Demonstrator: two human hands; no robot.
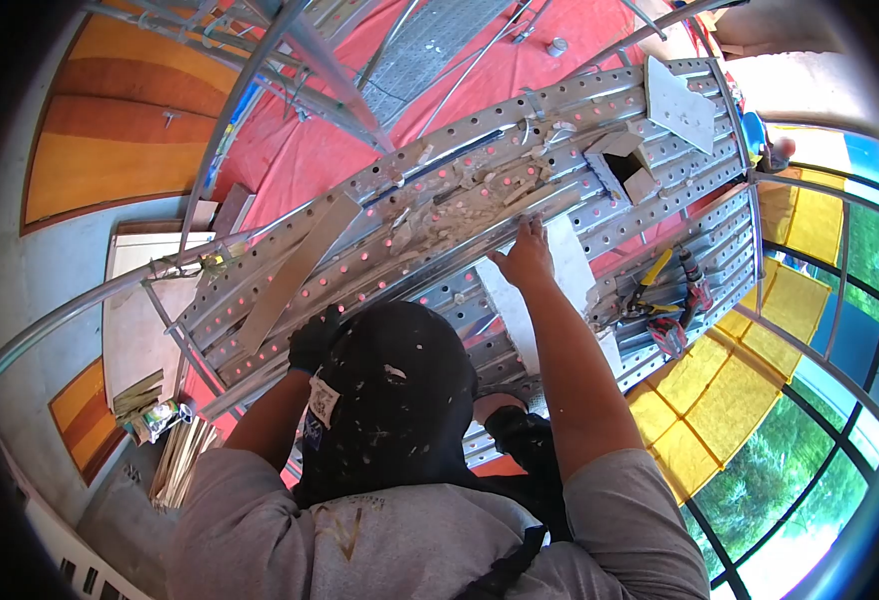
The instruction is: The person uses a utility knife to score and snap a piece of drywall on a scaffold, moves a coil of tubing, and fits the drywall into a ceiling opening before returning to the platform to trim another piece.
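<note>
My right hand (528, 256), bare, reaches over a white board (565, 250) lying across the perforated metal platform. Its fingertips are at a long metal channel (430, 268), with the thumb stretched out to the side. My left hand (312, 342), in a dark glove, is low over the platform near the channel's left end. The black-covered head in front partly hides it, and I cannot tell what its fingers hold. A long tan board strip (300, 275) lies just beyond the left hand.
Broken plaster debris (450, 215) covers the platform's middle. An open box-shaped piece (625, 168) and a white panel piece (680, 105) are at the far right. Pliers with yellow handles (650, 280) and a red drill (698, 285) lie right. Scaffold rails (70, 310) edge the platform.
</note>
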